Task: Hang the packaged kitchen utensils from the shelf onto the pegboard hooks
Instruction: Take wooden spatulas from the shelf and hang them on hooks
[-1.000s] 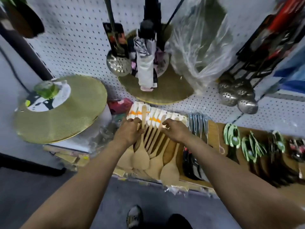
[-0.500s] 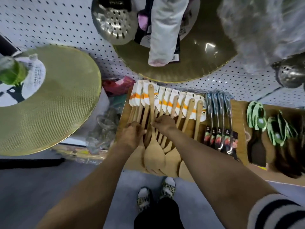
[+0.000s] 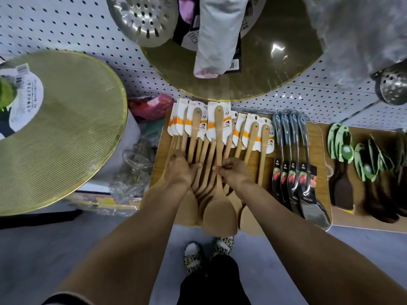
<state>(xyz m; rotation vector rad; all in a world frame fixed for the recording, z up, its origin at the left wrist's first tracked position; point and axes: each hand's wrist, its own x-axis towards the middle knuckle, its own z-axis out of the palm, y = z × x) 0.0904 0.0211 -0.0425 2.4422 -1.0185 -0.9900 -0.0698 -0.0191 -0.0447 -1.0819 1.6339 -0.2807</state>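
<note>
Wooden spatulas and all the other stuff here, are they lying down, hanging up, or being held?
Wooden spatulas: lying fanned on the shelf, cards on.
Top wooden spatula: pinched at its handle by the right hand.
Left hand: fingers resting flat on the spatula handles.
Steel turners: lying in a row.
Perforated skimmer: hanging on the pegboard.
Green-carded utensils: lying on the shelf.

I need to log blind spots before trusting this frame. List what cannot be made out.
Head view only:
- Left hand fingertips: tucked among the wooden spatulas.
- Pegboard hooks: cut off by the top edge.
- Plastic-wrapped item: blurred, contents unreadable.
- Card labels: print too small.
</note>
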